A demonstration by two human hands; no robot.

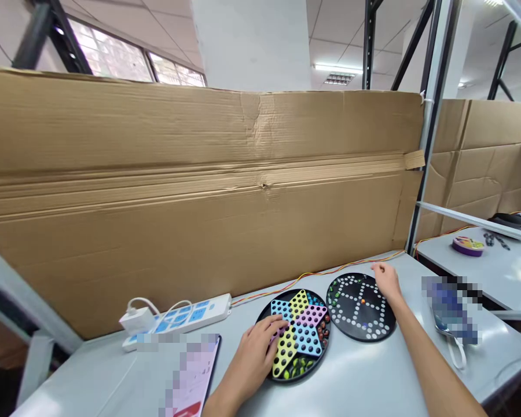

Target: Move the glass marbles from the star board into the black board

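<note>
My left hand (255, 348) lies over the left side of a round Chinese checkers board (309, 337), fingers stretched out and covering part of it. A star of yellow, blue and pink points with holes fills this board. Green marbles (298, 367) lie in its front pocket, and reddish-brown marbles (324, 331) sit in the right one. Beside it is a black round board (351, 328) with rings of pale dots and a few small coloured pieces. At this board's upper right edge my right hand (386, 280) is closed, its fingertips pinched; anything between them is too small to make out.
A white power strip (206, 313) with a plugged-in charger (138, 320) stands at the left. A tablet or phone-like panel (193, 376) lies in front of it. Cardboard (200, 243) walls the back. At right are a blurred blue item (454, 313) and a metal post (425, 133).
</note>
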